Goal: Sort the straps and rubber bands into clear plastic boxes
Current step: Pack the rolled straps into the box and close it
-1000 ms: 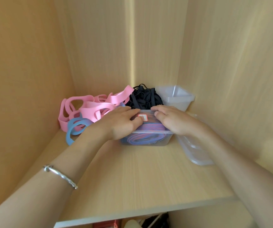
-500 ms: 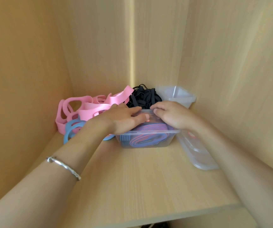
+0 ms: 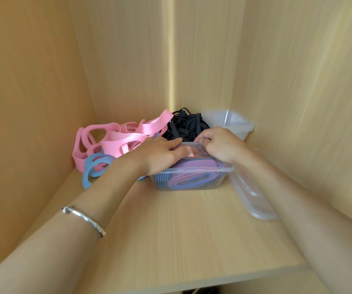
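Observation:
A clear plastic box (image 3: 189, 184) stands mid-shelf with a blue-and-red striped strap (image 3: 194, 168) coiled inside. My left hand (image 3: 160, 154) lies flat on the strap, fingers straight, pressing it down beside a small red-and-white label. At the box's far edge my right hand (image 3: 220, 144) has curled fingers, thumb and forefinger pinching the strap. Left of the box lies a heap of pink rubber bands (image 3: 118, 141) with a blue band (image 3: 91, 169) in front. Behind the box is a pile of black straps (image 3: 185, 125).
Empty clear boxes (image 3: 236, 122) are nested in the back right corner. Clear lids (image 3: 253, 198) lean along the right wall. Wooden walls close in left, back and right. The shelf's front edge (image 3: 192, 279) runs below my forearms; a silver bracelet (image 3: 84, 219) circles my left wrist.
My right hand's fingers went from lying flat on the strap to curled and pinching at the box's far edge. My left hand keeps pressing in the same place.

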Demonstrator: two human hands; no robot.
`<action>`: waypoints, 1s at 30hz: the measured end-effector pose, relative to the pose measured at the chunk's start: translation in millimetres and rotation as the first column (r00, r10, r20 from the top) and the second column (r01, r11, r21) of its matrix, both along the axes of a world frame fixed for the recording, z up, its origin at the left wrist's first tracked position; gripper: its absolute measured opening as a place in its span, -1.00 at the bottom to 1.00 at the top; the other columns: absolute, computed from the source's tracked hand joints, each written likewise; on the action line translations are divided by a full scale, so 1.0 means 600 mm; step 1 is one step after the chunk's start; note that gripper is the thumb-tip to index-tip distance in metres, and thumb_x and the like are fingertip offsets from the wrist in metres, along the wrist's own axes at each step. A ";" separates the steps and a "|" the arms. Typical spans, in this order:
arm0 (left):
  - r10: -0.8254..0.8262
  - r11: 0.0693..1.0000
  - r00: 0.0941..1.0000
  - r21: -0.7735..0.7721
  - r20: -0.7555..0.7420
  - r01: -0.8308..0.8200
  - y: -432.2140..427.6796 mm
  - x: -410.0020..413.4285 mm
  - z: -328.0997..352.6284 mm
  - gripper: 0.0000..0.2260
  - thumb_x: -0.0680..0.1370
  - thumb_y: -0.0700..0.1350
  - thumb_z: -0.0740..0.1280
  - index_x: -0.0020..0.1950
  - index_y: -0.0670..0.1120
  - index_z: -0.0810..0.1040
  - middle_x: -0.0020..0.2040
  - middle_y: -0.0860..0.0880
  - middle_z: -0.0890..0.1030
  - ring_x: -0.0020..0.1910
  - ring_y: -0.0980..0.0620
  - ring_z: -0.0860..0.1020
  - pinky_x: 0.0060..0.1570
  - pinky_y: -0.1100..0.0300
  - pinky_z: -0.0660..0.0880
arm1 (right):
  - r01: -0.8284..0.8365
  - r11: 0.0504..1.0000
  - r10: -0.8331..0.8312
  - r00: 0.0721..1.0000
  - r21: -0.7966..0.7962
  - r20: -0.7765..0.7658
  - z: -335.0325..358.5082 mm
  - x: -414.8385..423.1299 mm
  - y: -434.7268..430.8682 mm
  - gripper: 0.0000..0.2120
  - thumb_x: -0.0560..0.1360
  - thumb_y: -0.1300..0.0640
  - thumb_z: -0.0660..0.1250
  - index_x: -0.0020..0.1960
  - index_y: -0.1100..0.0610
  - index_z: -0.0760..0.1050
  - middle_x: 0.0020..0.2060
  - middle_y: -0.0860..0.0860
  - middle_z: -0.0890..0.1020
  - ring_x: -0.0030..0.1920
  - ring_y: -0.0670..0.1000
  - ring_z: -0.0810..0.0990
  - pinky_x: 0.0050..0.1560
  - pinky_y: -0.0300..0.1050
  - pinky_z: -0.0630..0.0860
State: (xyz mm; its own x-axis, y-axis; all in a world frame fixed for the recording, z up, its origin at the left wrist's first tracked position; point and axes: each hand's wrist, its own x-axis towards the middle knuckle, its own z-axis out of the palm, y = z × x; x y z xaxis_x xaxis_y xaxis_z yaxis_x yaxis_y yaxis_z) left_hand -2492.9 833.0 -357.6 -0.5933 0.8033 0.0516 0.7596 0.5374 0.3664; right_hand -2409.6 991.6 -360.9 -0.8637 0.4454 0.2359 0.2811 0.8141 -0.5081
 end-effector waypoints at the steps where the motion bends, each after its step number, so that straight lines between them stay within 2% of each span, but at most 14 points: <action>1: -0.006 1.000 1.000 0.004 -0.003 0.006 0.000 0.001 0.000 -0.46 0.57 0.28 0.10 0.51 0.12 0.24 0.50 -0.02 0.28 0.50 -0.04 0.16 0.34 0.12 0.12 | 0.004 1.000 -0.004 1.000 0.000 -0.001 0.000 -0.001 0.000 -0.74 0.60 0.19 0.15 0.03 0.03 0.62 -0.13 -0.02 0.64 -0.13 -0.04 0.55 -0.26 -0.23 0.37; 4: 0.022 1.000 1.000 -0.019 -0.010 -0.022 0.001 0.002 -0.002 -0.46 0.57 0.28 0.10 0.52 0.13 0.23 0.52 -0.02 0.26 0.51 -0.05 0.13 0.37 0.11 0.10 | 0.021 1.000 -0.021 1.000 0.006 0.014 0.001 0.001 -0.004 -0.72 0.59 0.20 0.14 0.03 0.02 0.63 -0.06 0.00 0.66 -0.11 -0.01 0.56 -0.21 -0.23 0.37; 6: 0.040 0.999 0.999 -0.025 -0.018 -0.040 -0.002 0.005 0.001 -0.50 0.58 0.27 0.09 0.47 0.13 0.32 0.46 -0.05 0.35 0.47 -0.10 0.21 0.36 0.08 0.15 | 0.031 0.998 -0.031 0.999 0.061 -0.008 0.004 0.005 -0.010 -0.70 0.57 0.20 0.15 0.09 0.02 0.63 0.07 0.03 0.67 0.04 0.03 0.58 -0.05 -0.20 0.43; 7: 0.029 1.000 0.998 -0.009 -0.053 -0.029 -0.003 0.003 0.000 -0.56 0.58 0.26 0.08 0.35 0.10 0.45 0.34 -0.07 0.45 0.40 -0.12 0.31 0.31 0.06 0.22 | 0.039 0.994 -0.036 0.999 0.101 -0.040 0.006 0.009 -0.014 -0.69 0.56 0.20 0.15 0.14 0.03 0.62 0.13 0.03 0.65 0.13 0.05 0.57 0.06 -0.17 0.44; 8: -0.005 1.000 0.992 0.010 -0.124 0.006 -0.004 0.003 0.000 -0.62 0.60 0.22 0.08 0.15 0.02 0.53 0.17 -0.06 0.52 0.27 -0.13 0.41 0.22 0.05 0.31 | 0.041 0.990 -0.032 0.997 0.132 -0.074 0.008 0.014 -0.019 -0.68 0.56 0.18 0.15 0.18 0.02 0.61 0.18 0.02 0.63 0.19 0.06 0.55 0.14 -0.14 0.43; 9: -0.029 0.999 0.978 0.023 -0.208 0.035 -0.005 0.007 0.001 -0.66 0.62 0.16 0.07 -0.04 -0.04 0.49 0.02 -0.06 0.51 0.13 -0.13 0.46 0.11 0.04 0.35 | 0.026 0.989 -0.014 0.996 0.143 -0.088 0.011 0.019 -0.025 -0.68 0.57 0.15 0.15 0.22 0.02 0.59 0.21 0.01 0.62 0.23 0.06 0.53 0.20 -0.12 0.43; 10: -0.037 0.998 0.965 0.032 -0.258 0.047 -0.007 0.012 0.003 -0.70 0.64 0.09 0.05 -0.12 -0.07 0.41 -0.05 -0.07 0.49 0.05 -0.12 0.47 0.03 0.05 0.34 | -0.012 0.990 0.022 0.998 0.141 -0.067 0.012 0.024 -0.032 -0.68 0.58 0.12 0.14 0.25 0.02 0.56 0.24 0.01 0.60 0.26 0.06 0.51 0.24 -0.09 0.41; 14: -0.046 0.998 0.992 0.026 -0.114 0.050 -0.010 0.025 0.001 -0.80 0.66 -0.05 0.02 0.03 -0.10 0.38 0.04 -0.08 0.49 0.06 -0.04 0.42 -0.07 0.15 0.21 | -0.197 0.953 0.142 0.962 0.232 0.233 -0.005 0.026 -0.051 -0.58 0.64 -0.03 -0.06 0.41 0.01 0.36 0.39 0.02 0.42 0.42 0.07 0.32 0.41 0.10 0.24; 17: -0.072 0.997 0.988 0.029 -0.134 0.076 -0.007 0.021 -0.003 -0.75 0.65 -0.03 0.02 0.14 -0.08 0.43 0.08 -0.07 0.50 0.10 -0.03 0.43 -0.03 0.15 0.23 | -0.201 0.938 0.124 0.955 0.282 0.269 -0.013 0.019 -0.046 -0.55 0.63 -0.06 -0.14 0.44 -0.05 0.28 0.39 0.01 0.39 0.43 0.06 0.29 0.41 0.11 0.23; 24: -0.054 0.998 0.985 -0.017 -0.163 0.052 -0.004 0.019 -0.007 -0.79 0.61 0.07 -0.01 -0.04 0.03 0.34 -0.01 -0.01 0.46 0.00 -0.02 0.40 -0.02 0.10 0.27 | -0.224 0.938 0.151 0.951 0.265 0.270 -0.002 0.029 -0.055 -0.56 0.65 -0.01 -0.12 0.50 -0.06 0.22 0.48 -0.04 0.31 0.48 -0.01 0.22 0.46 0.04 0.16; 27: -0.011 0.998 0.984 -0.059 -0.180 0.001 -0.011 0.030 -0.006 -0.75 0.62 0.08 -0.06 -0.03 -0.01 0.32 0.01 -0.10 0.45 0.01 -0.07 0.38 0.03 0.05 0.28 | -0.224 0.949 0.177 0.961 0.223 0.212 0.005 0.044 -0.065 -0.60 0.65 0.01 -0.06 0.41 -0.10 0.36 0.39 -0.07 0.43 0.41 0.00 0.33 0.37 -0.02 0.25; 28: -0.015 0.996 0.983 -0.089 -0.182 -0.002 -0.016 0.034 -0.007 -0.68 0.61 0.11 -0.10 0.03 -0.03 0.34 0.08 -0.14 0.46 0.07 -0.09 0.39 0.09 0.02 0.31 | -0.207 0.952 0.166 0.968 0.225 0.189 0.007 0.049 -0.068 -0.62 0.64 0.01 -0.03 0.35 -0.10 0.42 0.33 -0.06 0.49 0.36 0.04 0.38 0.32 -0.01 0.30; 30: -0.061 0.987 0.978 -0.159 -0.202 0.028 -0.034 0.049 -0.008 -0.43 0.51 0.27 -0.19 0.33 -0.01 0.30 0.32 -0.13 0.41 0.32 -0.16 0.34 0.28 -0.08 0.28 | -0.139 0.963 0.117 0.987 0.229 0.109 0.005 0.057 -0.074 -0.68 0.62 -0.01 0.02 0.08 -0.05 0.55 0.10 -0.01 0.61 0.20 0.11 0.49 0.16 0.03 0.42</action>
State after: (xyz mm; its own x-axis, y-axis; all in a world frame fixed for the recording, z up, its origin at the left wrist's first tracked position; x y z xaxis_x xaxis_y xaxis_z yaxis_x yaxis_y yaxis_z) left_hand -2463.4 812.4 -362.4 -0.5463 0.8366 0.0415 0.8343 0.5391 0.1151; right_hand -2375.6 947.1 -357.9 -0.9330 0.2715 0.2364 0.2040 0.9398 -0.2741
